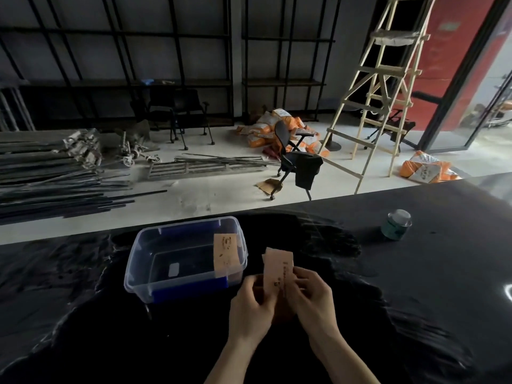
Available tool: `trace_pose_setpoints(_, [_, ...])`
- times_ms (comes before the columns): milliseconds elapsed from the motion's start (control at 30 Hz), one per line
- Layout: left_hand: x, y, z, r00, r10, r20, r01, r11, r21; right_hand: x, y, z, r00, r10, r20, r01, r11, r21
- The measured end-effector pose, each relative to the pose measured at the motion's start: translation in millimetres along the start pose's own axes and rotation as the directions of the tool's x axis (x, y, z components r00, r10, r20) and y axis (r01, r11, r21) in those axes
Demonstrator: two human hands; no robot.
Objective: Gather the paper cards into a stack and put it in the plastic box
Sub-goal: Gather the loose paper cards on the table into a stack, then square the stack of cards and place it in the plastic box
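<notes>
Both hands meet just right of the box [185,259], above a black table [415,273]. The left hand [250,309] and the right hand [311,293] each pinch a small stack of tan cards [277,273] from its own side, thumbs on the printed face, fingers curled behind. The stack stands nearly upright, its top edges slightly uneven, with one card corner poking out at the upper left. The clear box, with blue latches, sits open on the table to the left of the hands. One more card [225,252] leans inside the box against its right wall, touching the rim. A small jar [396,224] with a pale lid stands well apart, far right on the table.
</notes>
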State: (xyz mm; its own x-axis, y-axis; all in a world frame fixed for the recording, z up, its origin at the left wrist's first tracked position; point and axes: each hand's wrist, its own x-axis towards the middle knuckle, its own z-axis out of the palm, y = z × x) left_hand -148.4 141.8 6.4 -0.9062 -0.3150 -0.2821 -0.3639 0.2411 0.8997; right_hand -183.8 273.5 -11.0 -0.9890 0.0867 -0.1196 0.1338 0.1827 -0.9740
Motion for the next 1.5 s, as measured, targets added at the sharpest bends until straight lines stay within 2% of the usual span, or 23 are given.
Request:
trace_pose_setpoints(133, [8, 5, -1, 0.999, 0.007, -0.044, -0.002, 0.993, 0.118, 21, -9, 5, 0.995, -0.097, 0.003, 0.095, 0.967, -0.235])
trace_pose_setpoints(267, [20, -4, 3, 0.998, -0.037, -0.049, 0.05, 0.951, 0.304, 25, -19, 19, 0.993, -0.116, -0.003, 0.104, 0.901, -0.422])
trace_pose_setpoints(367, [20, 0, 6, 0.996, -0.051, -0.079, 0.074, 0.945, 0.319, 28, -9, 25, 0.994, -0.108, 0.011, 0.096, 0.83, -0.549])
trace_pose_setpoints(467, [30, 0, 6, 0.991, -0.102, -0.085, 0.123, 0.951, 0.284, 36, -1, 28, 0.999, -0.011, 0.046, 0.036, 0.796, -0.604])
trace_pose_setpoints(667, [43, 1, 9, 0.989, -0.145, -0.038, 0.15, 0.952, 0.268, 46, -3, 26, 0.978, 0.196, 0.075, -0.129, 0.841, -0.525])
trace_pose_setpoints(800, [40, -4, 10, 0.99, -0.142, 0.01, 0.138, 0.976, 0.169, 42, -1, 21, 0.957, 0.263, 0.122, -0.201, 0.906, -0.372])
trace_pose_setpoints(933, [27, -11, 7, 0.998, -0.057, 0.03, 0.058, 0.998, -0.015, 25, 0, 5, 0.955, 0.163, 0.247, -0.149, 0.986, -0.077])
trace_pose_setpoints(1033, [7, -19, -3, 0.995, 0.084, 0.048, -0.081, 0.995, -0.054, 4, 11, -9, 0.958, 0.054, 0.283, -0.082, 0.993, 0.09])
trace_pose_setpoints(1100, [-9, -24, -17, 0.984, 0.166, 0.069, -0.163, 0.986, -0.043, -13, 20, -12, 0.954, 0.004, 0.301, -0.048, 0.989, 0.14])
trace_pose_setpoints(1200, [-26, -41, -44, 0.968, 0.238, 0.084, -0.236, 0.971, -0.031, -44, 23, 3, 0.936, -0.147, 0.319, 0.127, 0.988, 0.084])
trace_pose_setpoints(1267, [-36, -50, -67, 0.969, 0.238, 0.071, -0.238, 0.971, -0.016, -64, 18, 25, 0.909, -0.234, 0.345, 0.225, 0.972, 0.068])
trace_pose_setpoints(1433, [-61, -70, -120, 0.969, 0.235, -0.069, -0.239, 0.97, -0.044, -99, 3, 84, 0.842, -0.323, 0.432, 0.32, 0.944, 0.083])
trace_pose_setpoints(1500, [-64, -80, -130, 0.962, 0.249, -0.115, -0.254, 0.967, -0.033, -106, 4, 102, 0.818, -0.313, 0.483, 0.318, 0.945, 0.075])
